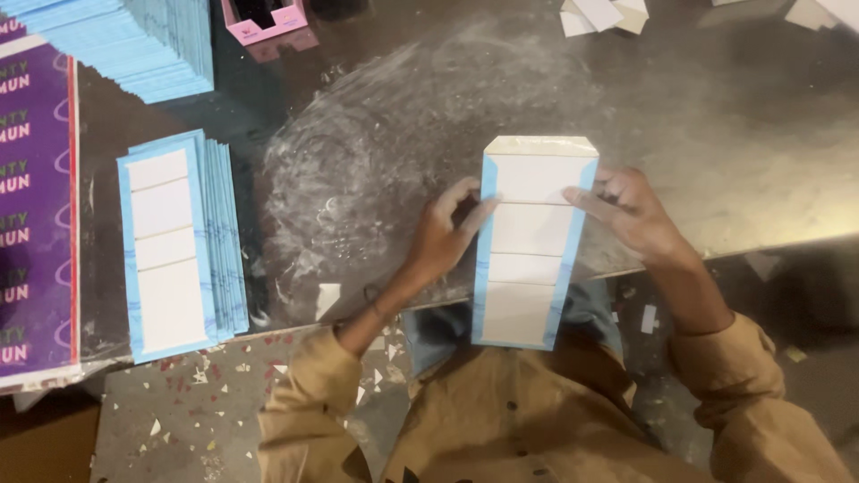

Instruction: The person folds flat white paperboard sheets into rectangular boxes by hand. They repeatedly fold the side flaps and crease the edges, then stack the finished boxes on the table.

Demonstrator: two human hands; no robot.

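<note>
- Flat carton blank (530, 241) runs lengthwise away from the person, folded flap end pointing far.
- Left hand (445, 234) pinches its left edge.
- Right hand (631, 212) grips the right edge.

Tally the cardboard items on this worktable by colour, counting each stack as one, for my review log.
Blue-edged flat white carton blank in both hands: 1
Blue-edged carton blank stacks: 2
Pink open box: 1
Purple printed sheet stack: 1
Total: 5

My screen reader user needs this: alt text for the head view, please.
Two hands, left hand and right hand, hold a flat white-and-blue carton blank by its long edges over a scuffed metal table. A stack of matching blanks lies to the left.
</note>
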